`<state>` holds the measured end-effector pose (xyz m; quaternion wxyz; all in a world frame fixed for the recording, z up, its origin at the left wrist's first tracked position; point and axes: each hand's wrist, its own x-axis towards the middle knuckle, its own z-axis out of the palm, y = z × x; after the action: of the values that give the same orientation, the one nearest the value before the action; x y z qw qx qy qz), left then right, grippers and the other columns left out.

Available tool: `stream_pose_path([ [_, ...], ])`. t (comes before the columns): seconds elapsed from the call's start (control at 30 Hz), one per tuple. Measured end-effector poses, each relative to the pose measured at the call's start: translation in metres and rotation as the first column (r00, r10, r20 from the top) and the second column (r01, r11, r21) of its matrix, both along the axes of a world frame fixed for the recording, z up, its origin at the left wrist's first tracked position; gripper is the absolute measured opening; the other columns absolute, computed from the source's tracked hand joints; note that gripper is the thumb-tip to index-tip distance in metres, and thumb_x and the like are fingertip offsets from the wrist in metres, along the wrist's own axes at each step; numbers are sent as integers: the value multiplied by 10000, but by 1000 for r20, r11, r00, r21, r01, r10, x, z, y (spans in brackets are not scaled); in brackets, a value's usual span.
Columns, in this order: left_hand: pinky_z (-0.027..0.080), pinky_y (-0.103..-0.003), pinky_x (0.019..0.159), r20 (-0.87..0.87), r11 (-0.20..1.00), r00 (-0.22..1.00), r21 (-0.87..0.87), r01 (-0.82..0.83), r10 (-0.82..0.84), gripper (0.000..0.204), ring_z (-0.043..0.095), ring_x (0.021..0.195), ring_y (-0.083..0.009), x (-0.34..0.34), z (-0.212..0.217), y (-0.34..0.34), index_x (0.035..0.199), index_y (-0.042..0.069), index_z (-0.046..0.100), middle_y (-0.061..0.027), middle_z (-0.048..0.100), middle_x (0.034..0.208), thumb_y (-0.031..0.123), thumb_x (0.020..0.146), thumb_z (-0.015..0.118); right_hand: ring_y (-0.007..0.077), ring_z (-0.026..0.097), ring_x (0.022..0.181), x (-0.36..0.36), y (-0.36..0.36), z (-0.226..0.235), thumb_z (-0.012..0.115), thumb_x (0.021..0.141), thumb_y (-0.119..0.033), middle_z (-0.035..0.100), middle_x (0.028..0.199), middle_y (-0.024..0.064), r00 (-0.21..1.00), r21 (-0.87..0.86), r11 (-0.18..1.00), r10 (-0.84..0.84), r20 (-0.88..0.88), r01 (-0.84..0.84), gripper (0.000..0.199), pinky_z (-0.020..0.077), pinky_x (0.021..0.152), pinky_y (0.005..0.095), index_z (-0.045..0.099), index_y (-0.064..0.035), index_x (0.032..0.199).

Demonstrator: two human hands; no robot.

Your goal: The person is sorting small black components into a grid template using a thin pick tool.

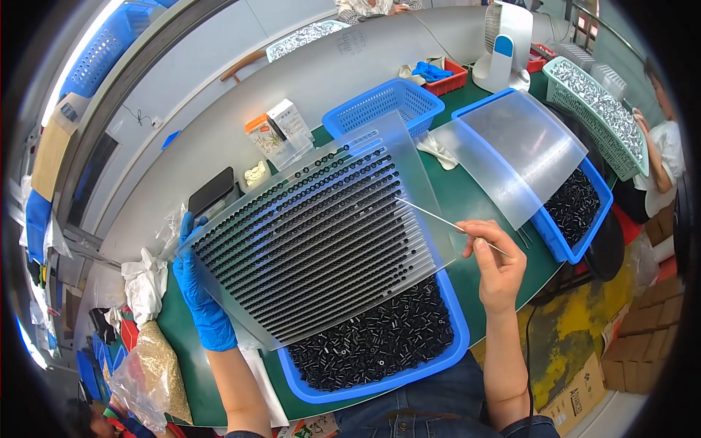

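My left hand [198, 292], in a blue glove, grips the left edge of a clear slotted plastic board [431, 219]. Rows of small black cylindrical parts [314, 233] fill most of its slots; some slots along the right side show bare. The board is held tilted over a blue tray [461, 343] heaped with loose black parts [380, 343]. Bare and pinched closed, my right hand [496, 263] holds a thin metal rod [434, 215]. The rod's tip is over the right ends of the rows; whether it touches a part I cannot tell.
At the right, a second clear sheet [522, 157] lies over a blue bin [584, 241] of black parts. Behind are an empty blue basket [383, 102], a white fan [504, 47], boxes [281, 128] and a phone [212, 191]. A person [661, 139] sits by a green basket [599, 109].
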<state>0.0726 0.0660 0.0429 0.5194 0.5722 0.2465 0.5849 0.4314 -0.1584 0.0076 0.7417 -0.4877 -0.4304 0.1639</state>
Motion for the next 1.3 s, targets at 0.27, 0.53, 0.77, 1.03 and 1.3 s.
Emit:
stream_pose_path([
  [0.27,473,-331,992,-20,1000,1000,-4,11,-11,645,586,1115,-162,1,2,-3,1411,-27,413,-130,589,1277,353,931,618,145,535,751,-5,1,2,537,910,-29,673,1040,177,1000,-1,1000,6,3,-6,191,458,686,268,659,52,1032],
  [0.53,472,-338,1000,-20,1000,1000,13,-2,2,669,582,1125,-166,1,2,-3,1412,-30,408,-133,571,1302,376,925,621,147,538,753,-6,0,1,533,913,-27,671,1045,178,1000,-6,1000,14,27,-14,190,460,687,271,658,51,1031],
  [0.77,472,-342,1001,-11,1000,1000,-2,8,-8,673,582,1127,-174,1,2,-2,1412,-27,410,-135,572,1299,385,924,620,148,543,761,-4,-1,1,529,915,-29,670,1049,178,1000,-11,1000,-11,-19,11,192,461,691,269,658,49,1035],
  [1.03,480,-340,987,-35,1000,999,18,9,-9,678,593,1106,-168,1,4,-4,1415,-26,407,-128,590,1273,378,918,631,145,545,761,-1,-3,-2,525,924,-40,669,1050,175,1000,13,1000,-8,-9,9,195,463,682,267,661,43,1037],
  [1.3,455,-346,1012,-39,1000,999,21,-1,2,666,579,1132,-176,-4,1,0,1416,-29,405,-138,584,1281,372,929,617,139,544,756,-8,-3,-2,528,927,-47,668,1050,180,1000,-4,1000,16,-26,-16,196,463,680,265,655,45,1043],
])
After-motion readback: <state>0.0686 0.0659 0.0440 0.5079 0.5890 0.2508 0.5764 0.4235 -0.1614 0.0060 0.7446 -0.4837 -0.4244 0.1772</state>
